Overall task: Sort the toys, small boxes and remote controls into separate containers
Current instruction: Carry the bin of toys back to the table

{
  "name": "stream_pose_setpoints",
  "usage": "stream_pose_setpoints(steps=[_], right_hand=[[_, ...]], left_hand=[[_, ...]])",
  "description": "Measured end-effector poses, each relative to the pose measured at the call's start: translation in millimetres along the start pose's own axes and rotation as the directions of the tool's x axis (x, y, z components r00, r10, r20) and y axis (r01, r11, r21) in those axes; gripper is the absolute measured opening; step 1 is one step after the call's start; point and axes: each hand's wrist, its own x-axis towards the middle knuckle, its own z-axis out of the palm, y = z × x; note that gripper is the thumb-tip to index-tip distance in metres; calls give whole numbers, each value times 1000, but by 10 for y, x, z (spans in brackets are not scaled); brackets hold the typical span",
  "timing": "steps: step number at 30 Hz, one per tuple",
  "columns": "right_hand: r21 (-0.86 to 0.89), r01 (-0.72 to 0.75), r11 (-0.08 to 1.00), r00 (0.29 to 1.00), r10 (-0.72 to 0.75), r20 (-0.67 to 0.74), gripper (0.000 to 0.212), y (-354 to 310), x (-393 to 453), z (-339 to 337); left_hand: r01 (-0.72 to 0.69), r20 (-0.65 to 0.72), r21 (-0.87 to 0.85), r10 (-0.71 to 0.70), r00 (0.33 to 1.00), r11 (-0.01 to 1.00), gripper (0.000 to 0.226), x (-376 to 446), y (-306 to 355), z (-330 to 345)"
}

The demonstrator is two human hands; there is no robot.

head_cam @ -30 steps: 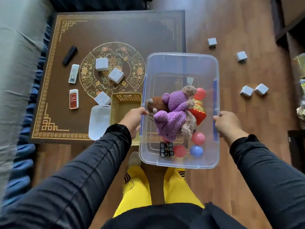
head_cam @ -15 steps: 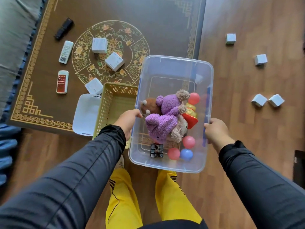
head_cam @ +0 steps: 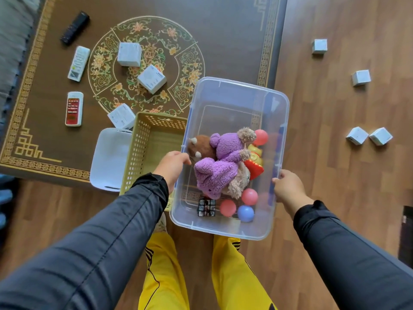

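Note:
I hold a clear plastic bin above the floor, my left hand gripping its left rim and my right hand its right rim. Inside lie a purple plush toy, a brown plush, a red and gold figure, pink and blue balls and a puzzle cube. An empty yellow basket and a white container stand left of the bin. Three remotes and white boxes lie on the rug.
The brown patterned rug covers the upper left; a grey sofa edge runs along the far left. Several white boxes are scattered on the wooden floor at the right. My yellow-trousered legs stand below the bin.
The view has shifted down and left, so the rug and boxes sit higher and further right in frame. The bin has tilted slightly while both hands keep their grip.

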Motion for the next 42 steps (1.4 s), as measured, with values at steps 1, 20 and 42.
stream_pose_setpoints(steps=[1, 20, 42], right_hand=[[21, -7, 1000, 1000, 7, 0, 16, 29, 0, 17], [147, 5, 989, 1000, -4, -3, 21, 154, 70, 101], [31, -4, 1000, 993, 8, -115, 21, 97, -159, 139]], left_hand=[[-16, 1, 18, 16, 1000, 1000, 56, -1, 8, 5], [-77, 0, 166, 78, 997, 983, 43, 96, -126, 139], [-209, 4, 698, 289, 957, 684, 48, -144, -212, 291]])
